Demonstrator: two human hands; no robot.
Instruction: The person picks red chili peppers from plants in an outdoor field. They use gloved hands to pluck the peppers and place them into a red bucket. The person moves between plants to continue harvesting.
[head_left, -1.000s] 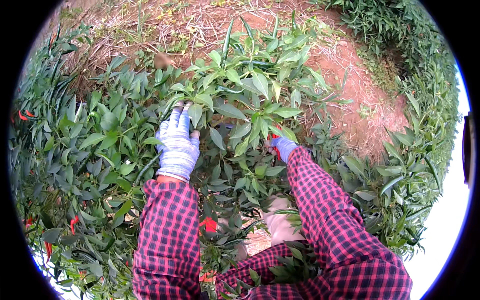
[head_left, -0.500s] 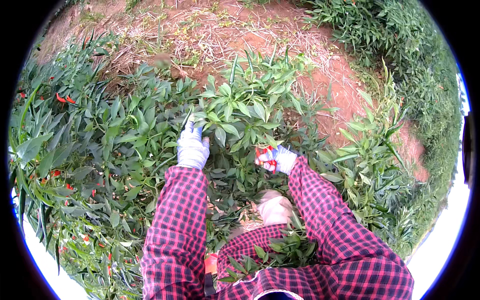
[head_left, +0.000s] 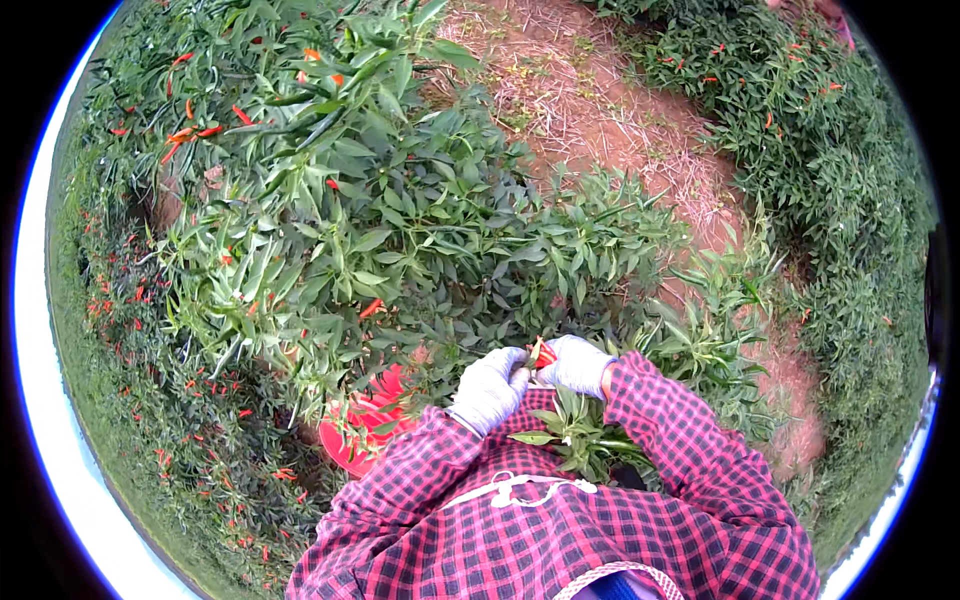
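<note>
My left hand (head_left: 490,390) and my right hand (head_left: 575,365), both in pale knit gloves, meet low in the middle, above my checked clothing. My right hand grips red chili peppers (head_left: 544,354). The left hand's fingers curl in beside them, and what they hold is too small to make out. Leafy pepper stems (head_left: 570,430) lie just below my hands against my body. A red plastic container (head_left: 345,440) sits to their lower left, partly hidden by leaves and my left sleeve.
Dense pepper plants (head_left: 340,230) with green and red fruit fill the left and middle. A straw-strewn reddish dirt path (head_left: 640,130) runs toward the lower right, with another plant row (head_left: 820,180) beyond it. A pink shape (head_left: 830,20) at the top right is unclear.
Both hands have left the foliage and come down together toward my body, the right still with red peppers. The view has shifted, showing more plants on the left and the red container.
</note>
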